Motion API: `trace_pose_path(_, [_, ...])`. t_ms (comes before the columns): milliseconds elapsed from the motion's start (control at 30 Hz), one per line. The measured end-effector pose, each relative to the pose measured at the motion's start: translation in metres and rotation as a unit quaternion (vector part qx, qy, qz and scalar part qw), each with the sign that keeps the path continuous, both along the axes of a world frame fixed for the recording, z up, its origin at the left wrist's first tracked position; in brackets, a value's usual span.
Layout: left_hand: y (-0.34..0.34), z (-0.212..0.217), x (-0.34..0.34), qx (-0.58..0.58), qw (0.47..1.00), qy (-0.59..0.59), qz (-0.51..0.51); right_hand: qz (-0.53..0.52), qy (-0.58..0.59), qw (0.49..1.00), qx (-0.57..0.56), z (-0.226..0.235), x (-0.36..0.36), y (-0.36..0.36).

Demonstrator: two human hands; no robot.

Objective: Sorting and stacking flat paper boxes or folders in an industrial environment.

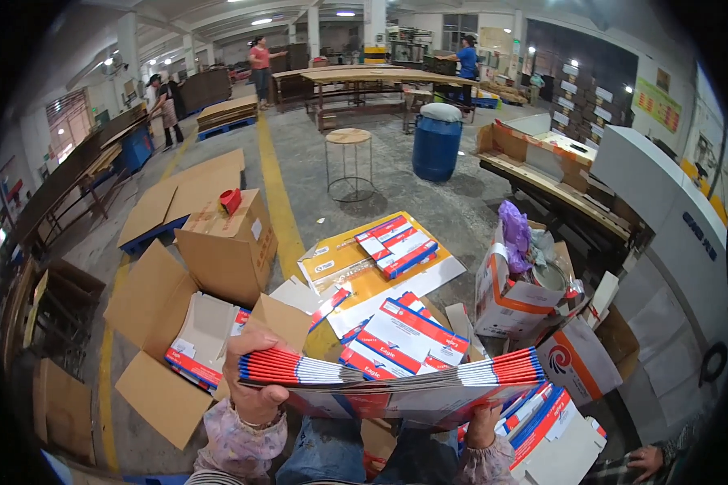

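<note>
Clearly the work is only part done: the person's left hand [252,380] is clamped round the left end of a stack of flattened cartons [388,399], and the right hand [482,428], well apart from it, grips the stack from below toward its right end, fingers partly hidden. Just beyond, a loose pile [404,335] overlaps the near edge of a yellow-and-white sheet [329,279]. Leftward, an open brown box [150,291] already holds 1 batch [205,343]; how full it is, I can't tell. Farther off, 1 bundle [396,245] lies by the sheet's right edge, apparently left to handle, and 1 taped box [239,250] stands shut, probably finished.
</note>
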State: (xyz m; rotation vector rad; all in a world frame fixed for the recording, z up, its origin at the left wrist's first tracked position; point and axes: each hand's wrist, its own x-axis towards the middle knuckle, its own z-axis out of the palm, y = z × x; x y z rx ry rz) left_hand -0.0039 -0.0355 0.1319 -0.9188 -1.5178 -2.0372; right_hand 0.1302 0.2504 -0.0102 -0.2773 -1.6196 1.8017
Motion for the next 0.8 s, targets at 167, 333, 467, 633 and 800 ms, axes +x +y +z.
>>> trace_pose_path(167, [0.001, -0.002, -0.001, -0.005, 1.0, -0.008, -0.017, 0.015, 0.003, 0.999, -0.03, -0.014, 0.003, 0.009])
trace_pose_path(333, [-0.002, 0.001, 0.0, -0.01, 0.999, -0.001, -0.033, 0.028, 0.011, 0.999, -0.02, 0.007, 0.0, -0.001])
trace_pose_path(467, [-0.003, -0.001, -0.001, -0.007, 0.999, -0.005, -0.041, 0.029, 0.005, 0.999, -0.019, 0.007, -0.001, 0.0])
trace_pose_path(633, [-0.003, -0.001, 0.0, -0.004, 0.999, -0.001, -0.047, 0.02, -0.02, 0.999, 0.015, 0.001, -0.003, 0.006])
trace_pose_path(800, [-0.002, 0.002, 0.003, -0.02, 0.999, -0.015, -0.026, 0.015, 0.006, 1.0, 0.013, 0.022, -0.006, -0.006])
